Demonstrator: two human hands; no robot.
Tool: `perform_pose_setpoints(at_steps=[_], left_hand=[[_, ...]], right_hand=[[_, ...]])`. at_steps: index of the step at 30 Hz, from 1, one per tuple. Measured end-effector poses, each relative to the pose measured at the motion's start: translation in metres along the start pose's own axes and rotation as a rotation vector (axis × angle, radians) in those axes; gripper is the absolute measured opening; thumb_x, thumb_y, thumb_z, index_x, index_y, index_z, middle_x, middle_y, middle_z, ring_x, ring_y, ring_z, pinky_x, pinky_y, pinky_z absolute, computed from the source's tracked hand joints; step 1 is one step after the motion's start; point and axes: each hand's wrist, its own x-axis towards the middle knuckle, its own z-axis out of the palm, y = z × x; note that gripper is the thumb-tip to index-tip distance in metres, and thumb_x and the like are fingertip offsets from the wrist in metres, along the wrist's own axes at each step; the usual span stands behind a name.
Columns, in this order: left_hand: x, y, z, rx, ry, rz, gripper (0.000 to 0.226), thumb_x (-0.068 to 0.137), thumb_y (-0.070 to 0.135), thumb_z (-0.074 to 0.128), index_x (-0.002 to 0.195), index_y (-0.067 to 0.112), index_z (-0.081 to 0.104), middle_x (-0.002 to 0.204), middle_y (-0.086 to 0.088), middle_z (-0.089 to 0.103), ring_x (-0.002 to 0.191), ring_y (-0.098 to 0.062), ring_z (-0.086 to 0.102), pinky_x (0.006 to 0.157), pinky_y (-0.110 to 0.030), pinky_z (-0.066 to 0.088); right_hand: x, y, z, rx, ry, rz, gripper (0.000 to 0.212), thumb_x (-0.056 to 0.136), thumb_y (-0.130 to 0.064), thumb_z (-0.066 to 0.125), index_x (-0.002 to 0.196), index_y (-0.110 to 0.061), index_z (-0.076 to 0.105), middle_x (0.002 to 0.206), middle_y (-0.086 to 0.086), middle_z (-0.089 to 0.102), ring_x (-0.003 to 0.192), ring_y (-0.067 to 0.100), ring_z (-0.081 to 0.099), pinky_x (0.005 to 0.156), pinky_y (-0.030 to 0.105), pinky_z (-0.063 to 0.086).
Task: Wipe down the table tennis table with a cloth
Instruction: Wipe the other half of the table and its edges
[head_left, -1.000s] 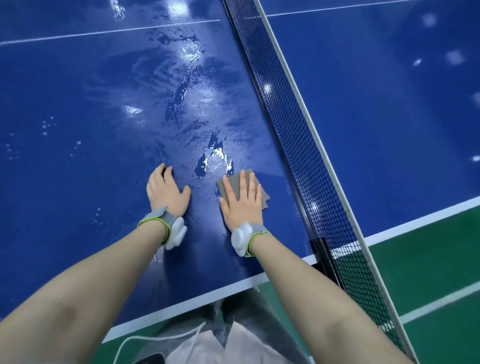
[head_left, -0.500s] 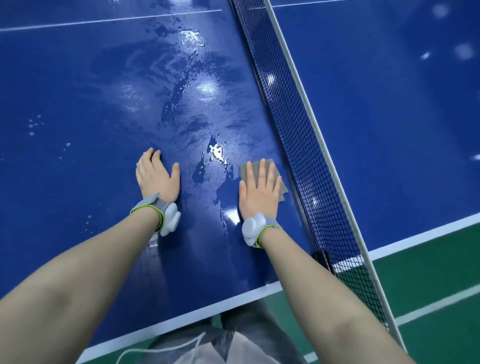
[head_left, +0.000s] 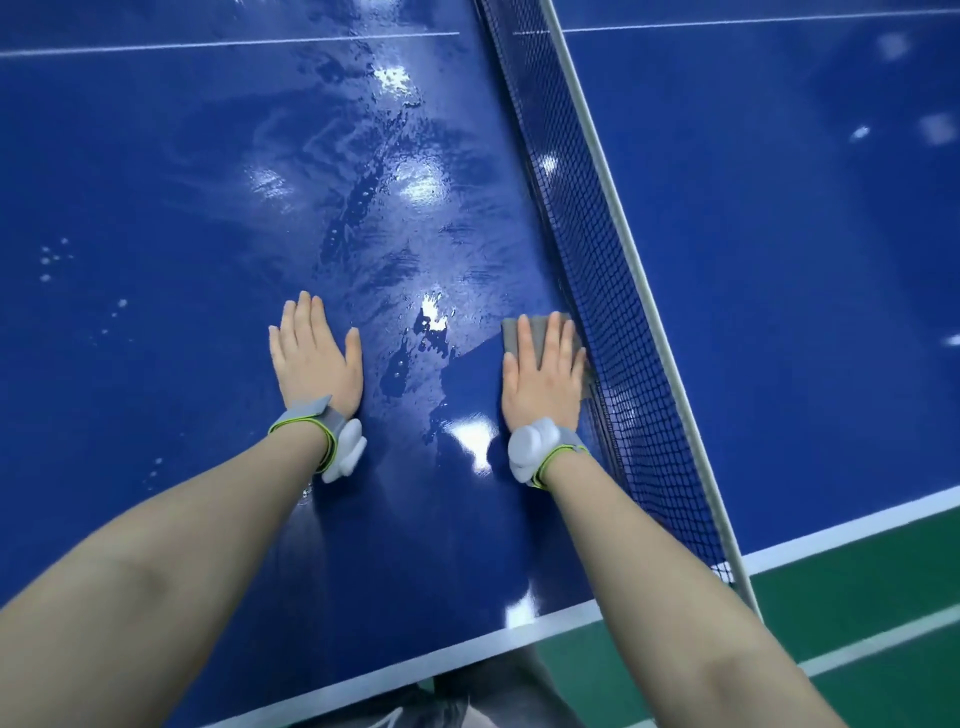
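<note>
Right hand (head_left: 540, 376) flat on a grey cloth (head_left: 519, 332) beside the net (head_left: 613, 322), mid-wipe on the blue bench (head_left: 156, 156).

Fingers straight and together, the right hand presses the cloth at centre-right of the frame, its outer edge touching the base of the net; the left hand (head_left: 314, 358), just as flat and holding nothing, rests on the bare surface left of centre. Between and above them a wet, streaked band (head_left: 395, 218) glistens up toward the top of the frame, suggesting that strip has had a pass but is not dry. Small white spots (head_left: 57, 260) dot the left side, and the half beyond the net, at upper right, looks untouched, so much appears left.
</note>
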Motion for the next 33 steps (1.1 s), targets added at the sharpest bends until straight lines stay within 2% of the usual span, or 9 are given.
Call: perform_pose_setpoints(at_steps=[3,5,8,13,20,23,28,31,33], left_hand=[[-0.001,0.001,0.003,0.065,-0.009,-0.003,0.057,0.099,0.035,0.027,0.146,0.005,0.016,0.156,-0.007,0.013,0.144,-0.022,0.005,0.117,-0.039,0.001],[0.000,0.001,0.003,0.081,-0.009,-0.007,0.057,0.099,0.035,0.027,0.146,0.005,0.016,0.156,-0.008,0.014,0.144,-0.021,0.005,0.117,-0.039,0.001],[-0.002,0.003,0.003,0.079,-0.009,-0.007,0.057,0.099,0.034,0.028,0.146,0.004,0.017,0.155,-0.008,0.015,0.144,-0.022,0.006,0.117,-0.039,0.001],[0.001,0.002,0.004,0.059,0.003,-0.011,0.055,0.099,0.032,0.031,0.145,0.004,0.021,0.154,-0.008,0.018,0.144,-0.022,0.009,0.117,-0.039,0.001],[0.000,0.005,0.003,0.030,0.003,-0.024,0.054,0.097,0.030,0.035,0.143,0.003,0.027,0.152,-0.009,0.025,0.142,-0.023,0.015,0.116,-0.039,0.005],[0.007,0.006,0.003,0.052,0.031,-0.057,0.051,0.094,0.029,0.037,0.136,0.000,0.037,0.143,-0.014,0.038,0.134,-0.031,0.030,0.108,-0.043,0.016],[0.029,0.008,0.003,0.083,0.047,0.000,0.056,0.087,0.033,0.022,0.127,0.001,0.046,0.129,-0.019,0.046,0.122,-0.038,0.039,0.100,-0.045,0.024],[0.035,0.006,0.006,0.064,0.057,0.102,0.053,0.092,0.030,0.024,0.132,0.001,0.044,0.135,-0.019,0.043,0.128,-0.035,0.037,0.108,-0.043,0.023],[0.037,0.005,0.006,0.026,0.041,0.131,0.051,0.095,0.025,0.024,0.137,0.000,0.038,0.142,-0.019,0.037,0.135,-0.033,0.030,0.115,-0.042,0.016]], right_hand=[[0.001,-0.016,0.001,0.002,-0.025,0.003,0.070,0.087,-0.046,-0.008,0.152,-0.023,0.007,0.159,0.011,0.001,0.146,0.030,-0.003,0.115,0.045,-0.008],[0.001,-0.032,0.005,-0.022,-0.034,-0.063,0.067,0.090,-0.044,-0.001,0.151,-0.022,0.016,0.158,0.012,0.010,0.146,0.032,0.004,0.114,0.045,-0.009],[-0.002,-0.059,0.009,-0.060,0.041,-0.177,0.057,0.093,-0.039,0.021,0.141,-0.019,0.044,0.147,0.014,0.040,0.138,0.034,0.034,0.111,0.048,0.014],[0.005,-0.061,0.013,-0.076,-0.041,-0.386,0.054,0.093,-0.038,0.025,0.140,-0.021,0.046,0.148,0.012,0.040,0.138,0.031,0.034,0.112,0.047,0.019],[0.052,-0.013,-0.001,0.022,0.079,-0.003,0.061,0.094,-0.039,0.016,0.148,-0.012,0.027,0.153,0.016,0.027,0.143,0.032,0.024,0.112,0.050,0.023],[0.053,-0.040,-0.001,0.002,0.023,-0.060,0.057,0.098,-0.037,0.021,0.150,-0.012,0.023,0.157,0.014,0.015,0.146,0.028,0.009,0.116,0.047,0.007],[0.044,-0.079,0.005,-0.020,-0.020,-0.255,0.052,0.091,-0.035,0.027,0.124,-0.013,0.061,0.141,0.018,0.046,0.134,0.030,0.041,0.107,0.049,0.035],[0.056,-0.063,0.007,-0.056,-0.034,-0.332,0.054,0.093,-0.037,0.024,0.130,-0.014,0.056,0.147,0.017,0.039,0.139,0.030,0.033,0.112,0.049,0.024],[0.075,-0.046,0.003,0.002,0.024,-0.234,0.057,0.093,-0.040,0.021,0.134,-0.014,0.052,0.150,0.017,0.033,0.142,0.031,0.026,0.114,0.050,0.016]])
